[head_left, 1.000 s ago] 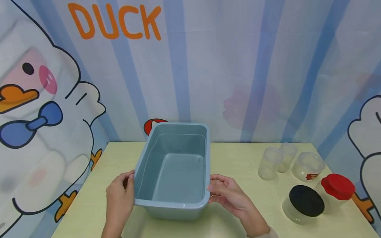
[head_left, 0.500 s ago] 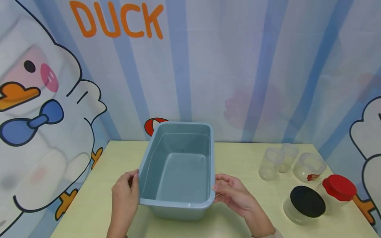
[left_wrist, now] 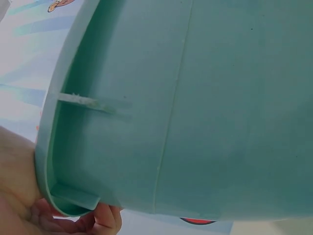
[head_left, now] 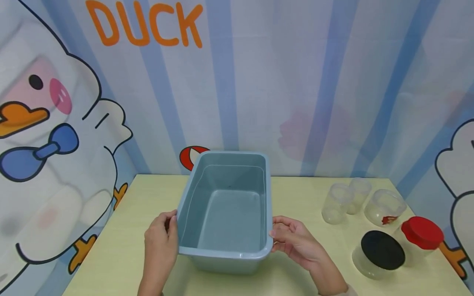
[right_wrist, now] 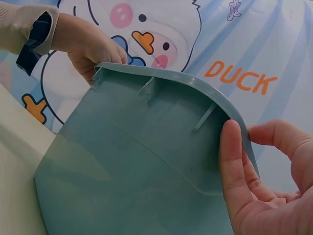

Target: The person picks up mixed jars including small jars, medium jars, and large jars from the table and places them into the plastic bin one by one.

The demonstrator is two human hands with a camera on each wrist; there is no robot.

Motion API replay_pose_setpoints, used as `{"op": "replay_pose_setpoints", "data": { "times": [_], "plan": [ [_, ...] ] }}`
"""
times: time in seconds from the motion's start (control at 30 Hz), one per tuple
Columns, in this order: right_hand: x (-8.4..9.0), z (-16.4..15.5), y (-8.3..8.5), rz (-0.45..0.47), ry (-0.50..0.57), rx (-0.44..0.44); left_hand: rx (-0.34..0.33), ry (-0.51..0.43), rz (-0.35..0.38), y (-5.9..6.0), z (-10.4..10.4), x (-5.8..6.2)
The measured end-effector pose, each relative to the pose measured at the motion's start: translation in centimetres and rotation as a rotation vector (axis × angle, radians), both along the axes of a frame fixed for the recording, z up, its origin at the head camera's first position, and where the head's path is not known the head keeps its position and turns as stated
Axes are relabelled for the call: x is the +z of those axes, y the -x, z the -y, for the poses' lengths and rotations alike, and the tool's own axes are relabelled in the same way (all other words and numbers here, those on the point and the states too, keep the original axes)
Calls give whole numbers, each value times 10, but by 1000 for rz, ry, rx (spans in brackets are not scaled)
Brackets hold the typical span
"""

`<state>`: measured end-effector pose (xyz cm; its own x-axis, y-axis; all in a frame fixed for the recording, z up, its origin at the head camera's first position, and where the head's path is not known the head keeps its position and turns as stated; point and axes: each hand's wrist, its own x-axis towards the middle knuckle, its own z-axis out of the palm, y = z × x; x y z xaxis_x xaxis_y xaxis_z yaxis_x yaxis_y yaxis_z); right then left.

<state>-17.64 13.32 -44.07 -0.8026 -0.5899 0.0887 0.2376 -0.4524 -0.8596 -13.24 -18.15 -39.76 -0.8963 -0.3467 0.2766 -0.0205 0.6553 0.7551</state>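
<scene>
An empty grey-blue plastic tub (head_left: 227,207) stands on the pale yellow table (head_left: 296,197), near the front middle. My left hand (head_left: 161,236) grips its left rim with the fingers under the lip (left_wrist: 73,215). My right hand (head_left: 292,240) grips the right rim, thumb on the outer wall (right_wrist: 232,166). In the left wrist view the tub's outer wall (left_wrist: 195,107) fills the frame. In the right wrist view the tub (right_wrist: 137,176) sits between both hands, with the left hand (right_wrist: 90,46) at its far edge.
At the right of the table stand three clear lidless jars (head_left: 336,203) (head_left: 357,194) (head_left: 383,207), a jar with a black lid (head_left: 381,250) and a jar with a red lid (head_left: 421,234). A duck-print curtain (head_left: 237,82) hangs behind the table.
The tub and both hands have shifted slightly to the right on the table. Both grips stay the same.
</scene>
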Motion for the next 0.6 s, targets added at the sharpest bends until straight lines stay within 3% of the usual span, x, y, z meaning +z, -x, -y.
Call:
{"op": "replay_pose_setpoints", "data": {
  "times": [0.6],
  "plan": [
    [2,-12,0,8,-12,-3,-28,-23,45,0,-10,1]
  ]
}}
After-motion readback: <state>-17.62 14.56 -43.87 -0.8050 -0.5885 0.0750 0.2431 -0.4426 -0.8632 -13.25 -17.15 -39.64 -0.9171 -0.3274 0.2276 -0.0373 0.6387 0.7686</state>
